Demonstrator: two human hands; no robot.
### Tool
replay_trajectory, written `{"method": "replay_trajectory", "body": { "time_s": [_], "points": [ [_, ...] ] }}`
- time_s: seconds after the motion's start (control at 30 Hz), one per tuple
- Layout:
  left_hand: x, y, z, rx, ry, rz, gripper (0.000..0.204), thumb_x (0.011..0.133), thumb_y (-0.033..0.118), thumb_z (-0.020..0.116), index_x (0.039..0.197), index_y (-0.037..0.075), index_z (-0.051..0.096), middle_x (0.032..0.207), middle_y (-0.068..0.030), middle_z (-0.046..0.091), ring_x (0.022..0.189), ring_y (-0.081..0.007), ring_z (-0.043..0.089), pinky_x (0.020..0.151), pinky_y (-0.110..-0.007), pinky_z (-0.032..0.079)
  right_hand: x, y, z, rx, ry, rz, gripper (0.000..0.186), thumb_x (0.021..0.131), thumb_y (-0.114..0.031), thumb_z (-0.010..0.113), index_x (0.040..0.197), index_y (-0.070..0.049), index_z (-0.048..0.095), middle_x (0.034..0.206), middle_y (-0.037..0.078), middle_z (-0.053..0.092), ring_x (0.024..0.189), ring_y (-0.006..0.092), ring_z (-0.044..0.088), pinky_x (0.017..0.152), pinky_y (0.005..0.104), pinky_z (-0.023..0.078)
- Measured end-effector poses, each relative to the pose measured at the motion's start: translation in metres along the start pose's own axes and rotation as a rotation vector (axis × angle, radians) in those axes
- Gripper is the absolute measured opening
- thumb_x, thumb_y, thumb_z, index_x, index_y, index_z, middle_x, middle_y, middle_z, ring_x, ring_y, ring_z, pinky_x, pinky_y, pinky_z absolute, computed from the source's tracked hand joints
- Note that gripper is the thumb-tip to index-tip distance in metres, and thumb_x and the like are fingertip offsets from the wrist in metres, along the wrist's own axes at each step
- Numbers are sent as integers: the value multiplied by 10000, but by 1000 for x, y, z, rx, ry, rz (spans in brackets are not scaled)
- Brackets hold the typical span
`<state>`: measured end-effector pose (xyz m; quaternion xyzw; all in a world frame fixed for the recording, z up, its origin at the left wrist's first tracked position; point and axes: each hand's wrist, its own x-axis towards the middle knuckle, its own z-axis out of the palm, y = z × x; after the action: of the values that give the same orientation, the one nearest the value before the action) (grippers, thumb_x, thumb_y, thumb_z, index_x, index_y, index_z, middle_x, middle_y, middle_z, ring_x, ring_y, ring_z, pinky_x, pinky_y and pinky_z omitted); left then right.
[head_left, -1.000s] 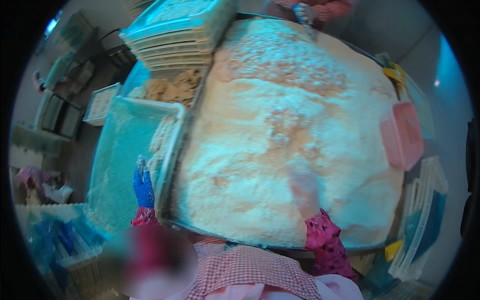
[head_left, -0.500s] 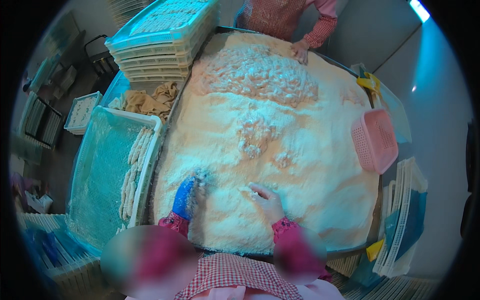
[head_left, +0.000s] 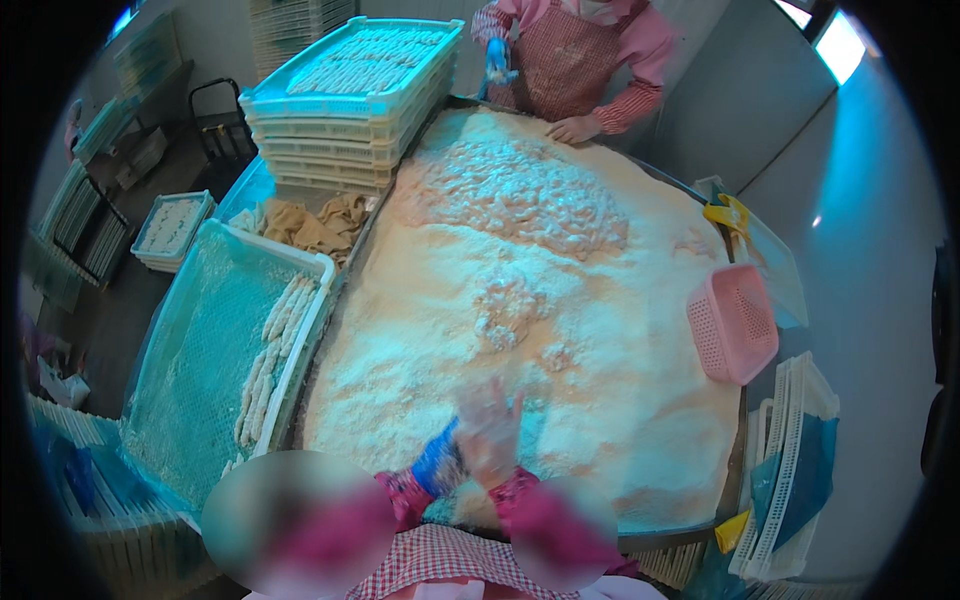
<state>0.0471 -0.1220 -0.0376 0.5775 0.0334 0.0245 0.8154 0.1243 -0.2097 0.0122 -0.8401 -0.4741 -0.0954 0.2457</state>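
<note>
My left hand [head_left: 438, 462], in a blue glove dusted with pale crumbs, meets my right hand [head_left: 489, 437] low over the near part of the table. The right palm lies against or over the left hand's fingers and hides them. Smeared a little by motion, the right hand's fingers point away from me with the thumb apart; nothing shows in them. Beneath both spreads a thick bed of pale crumbs [head_left: 400, 370]. Beyond them lie a small heap of coated pale pieces [head_left: 508, 310] and a smaller clump [head_left: 557, 355].
At left, a mesh-lined tray [head_left: 190, 350] holds a row of coated strips [head_left: 270, 350]. Behind it are tan cloths [head_left: 305, 230] and stacked trays [head_left: 330, 150]. A pink basket [head_left: 735, 320] stands at the right edge. A large pile [head_left: 520, 190] lies near a co-worker's hand [head_left: 575, 129].
My hands have come together from apart, the left moving right and nearer, the right moving left. The co-worker's hand has shifted off the crumbs to the table's far edge. My view has tilted up.
</note>
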Motion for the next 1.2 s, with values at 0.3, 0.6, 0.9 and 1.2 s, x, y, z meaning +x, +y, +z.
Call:
{"method": "replay_trajectory", "body": {
  "time_s": [0.3, 0.6, 0.9, 1.2],
  "points": [
    [31, -4, 51, -741, 464, 643, 579, 907, 361, 413, 1378, 63, 255, 1317, -170, 372, 1152, -263, 414, 913, -365, 398, -8, -10, 2, 759, 10, 132, 623, 851, -378, 510, 1337, -27, 341, 1342, 200, 372, 1248, 343, 353, 1026, 445, 258],
    [-38, 72, -57, -961, 803, -150, 451, 917, 416, 429, 1211, 77, 464, 952, -57, 573, 812, -168, 535, 735, -296, 459, 79, 94, 41, -307, -6, 25, 252, 767, -266, 576, 968, -116, 553, 921, 86, 540, 900, 286, 501, 775, 436, 394],
    [-314, 72, -262, 8, 1469, -211, 472, 905, 466, 395, 1262, 160, 433, 1070, -73, 587, 862, -191, 574, 782, -339, 449, 90, 97, 36, 681, 133, 498, 164, 740, -35, 620, 875, -62, 530, 787, 40, 529, 741, 156, 539, 671, 291, 439],
    [-203, 98, -190, 268, 1341, 15, 420, 926, 312, 389, 1255, 61, 458, 1284, -88, 457, 1106, -262, 494, 941, -374, 377, 42, 68, -15, 590, -368, -32, 130, 757, -70, 591, 886, -66, 588, 907, 85, 589, 933, 211, 562, 834, 327, 420]
  ]
}}
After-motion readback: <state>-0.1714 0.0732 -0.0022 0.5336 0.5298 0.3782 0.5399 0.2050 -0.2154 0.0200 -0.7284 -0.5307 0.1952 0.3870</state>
